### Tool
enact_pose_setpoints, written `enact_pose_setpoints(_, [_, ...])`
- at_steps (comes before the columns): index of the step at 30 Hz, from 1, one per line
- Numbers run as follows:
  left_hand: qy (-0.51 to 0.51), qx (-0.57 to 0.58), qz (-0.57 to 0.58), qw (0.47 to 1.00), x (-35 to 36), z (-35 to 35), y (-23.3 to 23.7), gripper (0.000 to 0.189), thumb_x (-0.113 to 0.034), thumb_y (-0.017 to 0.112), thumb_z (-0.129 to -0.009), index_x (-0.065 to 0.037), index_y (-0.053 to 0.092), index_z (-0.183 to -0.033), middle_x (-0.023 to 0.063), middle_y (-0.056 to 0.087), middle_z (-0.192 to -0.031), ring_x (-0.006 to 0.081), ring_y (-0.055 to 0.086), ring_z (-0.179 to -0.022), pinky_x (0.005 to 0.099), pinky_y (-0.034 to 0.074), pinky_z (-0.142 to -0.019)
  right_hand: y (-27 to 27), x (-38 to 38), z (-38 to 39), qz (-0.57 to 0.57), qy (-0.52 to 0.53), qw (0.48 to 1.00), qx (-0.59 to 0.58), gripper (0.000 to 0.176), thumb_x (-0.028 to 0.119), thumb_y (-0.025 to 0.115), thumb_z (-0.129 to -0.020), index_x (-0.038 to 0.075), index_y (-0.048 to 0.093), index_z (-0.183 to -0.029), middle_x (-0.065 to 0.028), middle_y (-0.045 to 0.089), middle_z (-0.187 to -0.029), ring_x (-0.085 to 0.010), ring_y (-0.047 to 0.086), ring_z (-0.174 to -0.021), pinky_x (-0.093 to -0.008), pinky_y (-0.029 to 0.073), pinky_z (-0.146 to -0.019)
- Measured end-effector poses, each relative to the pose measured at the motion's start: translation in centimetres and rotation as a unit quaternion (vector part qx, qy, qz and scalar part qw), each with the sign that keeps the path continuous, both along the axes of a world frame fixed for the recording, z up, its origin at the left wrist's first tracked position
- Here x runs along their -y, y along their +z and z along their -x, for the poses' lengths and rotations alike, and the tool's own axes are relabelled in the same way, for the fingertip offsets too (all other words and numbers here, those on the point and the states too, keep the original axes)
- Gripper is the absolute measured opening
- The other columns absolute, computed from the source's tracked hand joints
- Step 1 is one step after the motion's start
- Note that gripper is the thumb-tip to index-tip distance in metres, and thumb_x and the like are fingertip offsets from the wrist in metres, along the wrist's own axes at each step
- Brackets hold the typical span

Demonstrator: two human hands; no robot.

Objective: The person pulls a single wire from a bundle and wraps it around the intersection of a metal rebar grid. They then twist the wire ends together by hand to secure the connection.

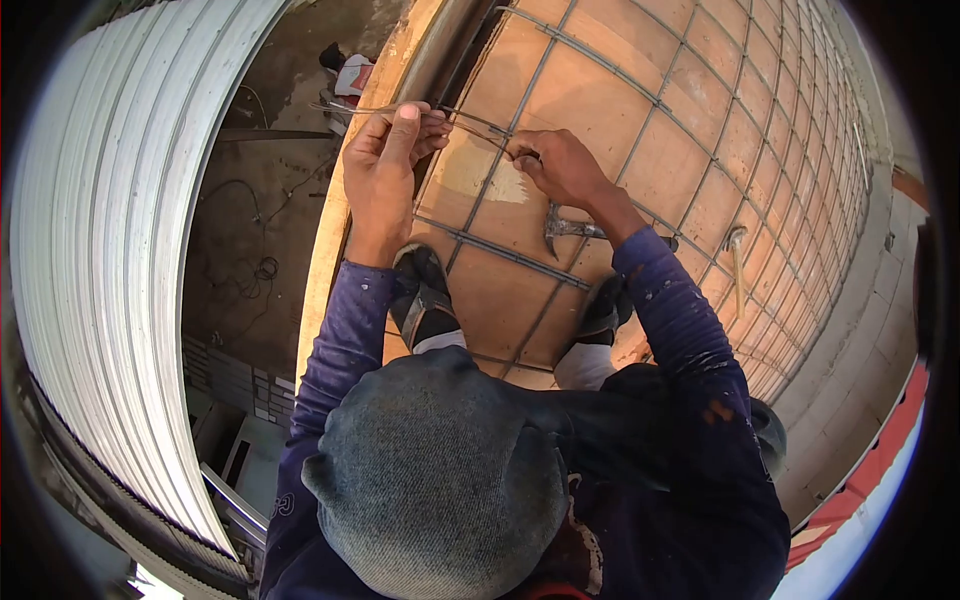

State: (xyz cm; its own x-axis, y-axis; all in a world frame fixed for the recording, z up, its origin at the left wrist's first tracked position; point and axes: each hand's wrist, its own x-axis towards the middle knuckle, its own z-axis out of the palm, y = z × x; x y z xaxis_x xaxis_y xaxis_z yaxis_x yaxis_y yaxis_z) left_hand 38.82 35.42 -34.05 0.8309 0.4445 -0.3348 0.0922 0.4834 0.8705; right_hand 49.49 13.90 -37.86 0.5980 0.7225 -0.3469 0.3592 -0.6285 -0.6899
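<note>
My left hand is closed, thumb against fingers, round a few thin tie wires that stick out to the left over the wooden edge. The wires run on rightward to a crossing of the steel rebar grid. Right at that crossing, my right hand pinches the wire; its fingertips are partly hidden. A claw hammer lies on the plywood just below my right wrist, its handle partly under my forearm. Both shoes stand on the plywood among the bars.
Rebar over plywood sheets stretches away to the right. A wooden-handled hammer lies on it. To the left, beyond a timber edge, there is a drop to ground with cables. Corrugated metal sheeting stands at far left.
</note>
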Motion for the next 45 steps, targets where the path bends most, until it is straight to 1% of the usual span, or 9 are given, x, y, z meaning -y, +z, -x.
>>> enact_pose_setpoints(6, [0.008,0.015,0.050,0.999,-1.2,-1.0,1.0,0.025,-0.021,0.064,-0.101,0.004,0.066,-0.104,0.0184,0.072,-0.102,0.0281,0.073,-0.092,0.0379,0.060,-0.084,1.5,-1.3,-2.9,0.041,0.065,0.994,-0.078,0.007,0.003,0.067,-0.089,0.000,0.064,-0.095,-0.0145,0.068,-0.082,-0.0279,0.067,-0.077,-0.0395,0.050,-0.073])
enact_pose_setpoints(13, [0.033,0.036,0.126,0.991,-2.9,-3.3,2.8,0.022,-0.017,0.060,-0.103,0.005,0.066,-0.100,0.0194,0.072,-0.095,0.0284,0.073,-0.090,0.0377,0.061,-0.081,-0.2,-3.3,-3.3,-0.088,0.051,0.995,-0.013,0.011,0.009,0.067,-0.093,0.001,0.062,-0.098,-0.0134,0.068,-0.085,-0.0276,0.067,-0.080,-0.0404,0.050,-0.074])
enact_pose_setpoints(20, [0.065,0.033,0.080,0.994,-2.4,-4.6,1.3,0.020,-0.015,0.061,-0.102,0.005,0.063,-0.101,0.0194,0.071,-0.093,0.0278,0.074,-0.085,0.0365,0.063,-0.076,-1.5,-5.9,-3.9,-0.073,0.074,0.994,0.033,0.008,0.007,0.063,-0.096,0.000,0.061,-0.099,-0.0141,0.069,-0.086,-0.0313,0.066,-0.079,-0.0435,0.050,-0.074])
enact_pose_setpoints(22, [0.077,0.030,0.061,0.995,-2.0,-5.1,1.1,0.021,-0.015,0.062,-0.101,0.006,0.063,-0.101,0.0193,0.071,-0.092,0.0272,0.074,-0.084,0.0356,0.063,-0.074,-0.9,-6.4,-4.4,0.015,0.097,0.995,0.024,0.010,0.010,0.063,-0.095,0.003,0.065,-0.102,-0.0165,0.069,-0.082,-0.0355,0.067,-0.080,-0.0484,0.050,-0.075])
enact_pose_setpoints(31, [0.124,0.046,0.021,0.991,-1.3,-5.4,0.7,0.023,-0.015,0.063,-0.101,0.008,0.063,-0.097,0.0176,0.071,-0.087,0.0233,0.072,-0.076,0.0328,0.061,-0.070,-1.2,-6.9,-5.1,0.071,0.146,0.986,0.040,0.009,0.009,0.059,-0.095,0.006,0.067,-0.099,-0.0142,0.069,-0.079,-0.0329,0.067,-0.078,-0.0462,0.051,-0.073])
enact_pose_setpoints(34, [0.100,0.016,-0.003,0.995,-1.2,-5.5,0.6,0.020,-0.015,0.062,-0.101,0.005,0.060,-0.105,0.0185,0.071,-0.095,0.0277,0.073,-0.086,0.0364,0.062,-0.076,-2.3,-7.2,-4.9,0.039,0.162,0.984,0.061,0.009,0.008,0.061,-0.092,0.006,0.067,-0.097,-0.0130,0.069,-0.081,-0.0316,0.067,-0.078,-0.0461,0.051,-0.072])
enact_pose_setpoints(37, [0.113,0.028,-0.007,0.993,-0.9,-5.5,0.6,0.020,-0.015,0.063,-0.101,0.005,0.060,-0.105,0.0174,0.070,-0.093,0.0258,0.072,-0.083,0.0349,0.061,-0.074,-2.9,-7.4,-4.9,0.027,0.186,0.980,0.071,0.009,0.008,0.061,-0.088,0.009,0.067,-0.096,-0.0118,0.070,-0.082,-0.0314,0.067,-0.079,-0.0466,0.051,-0.072])
enact_pose_setpoints(42, [0.142,0.023,-0.041,0.989,-0.3,-5.5,0.7,0.021,-0.014,0.062,-0.101,0.005,0.063,-0.092,0.0117,0.070,-0.080,0.0147,0.066,-0.069,0.0267,0.056,-0.064,-2.4,-8.3,-4.4,0.081,0.226,0.965,0.102,0.010,0.010,0.060,-0.088,0.012,0.067,-0.094,-0.0118,0.069,-0.080,-0.0321,0.068,-0.081,-0.0460,0.051,-0.074])
enact_pose_setpoints(45, [0.117,0.023,-0.072,0.990,-0.5,-5.2,-0.1,0.020,-0.016,0.063,-0.100,0.004,0.062,-0.098,0.0128,0.069,-0.085,0.0190,0.068,-0.073,0.0311,0.058,-0.069,-2.5,-8.5,-4.0,0.093,0.238,0.957,0.136,0.010,0.011,0.059,-0.090,0.013,0.067,-0.095,-0.0122,0.069,-0.080,-0.0325,0.069,-0.082,-0.0457,0.052,-0.076])
